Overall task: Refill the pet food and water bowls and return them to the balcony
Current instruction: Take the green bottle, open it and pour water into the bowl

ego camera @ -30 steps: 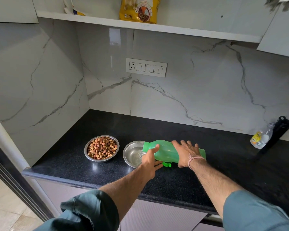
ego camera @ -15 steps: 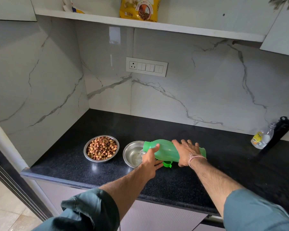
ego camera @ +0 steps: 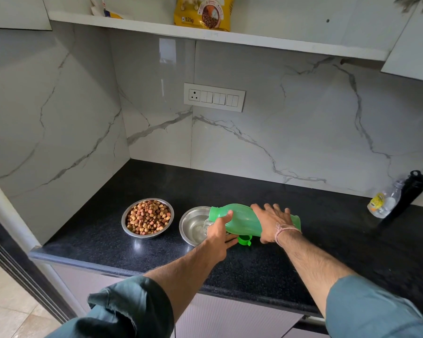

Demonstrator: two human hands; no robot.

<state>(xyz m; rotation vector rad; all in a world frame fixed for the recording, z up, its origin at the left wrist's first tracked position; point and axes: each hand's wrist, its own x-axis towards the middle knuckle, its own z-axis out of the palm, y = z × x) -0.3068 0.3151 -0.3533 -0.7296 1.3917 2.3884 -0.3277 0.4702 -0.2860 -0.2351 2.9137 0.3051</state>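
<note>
A green plastic bottle lies almost level over the black counter, its open neck above a steel water bowl that holds some water. My left hand grips the bottle near the neck from below. My right hand wraps over its body from above. The bottle's green cap rests on the counter beneath it. To the left stands a second steel bowl full of brown kibble.
A yellow pet food bag stands on the white shelf above. A clear bottle and a black object lean at the counter's far right. The counter's front edge is near me; tiled floor lies lower left.
Both hands keep hold of the tilted bottle over the water bowl. Hardly anything has shifted; the view has only drifted slightly.
</note>
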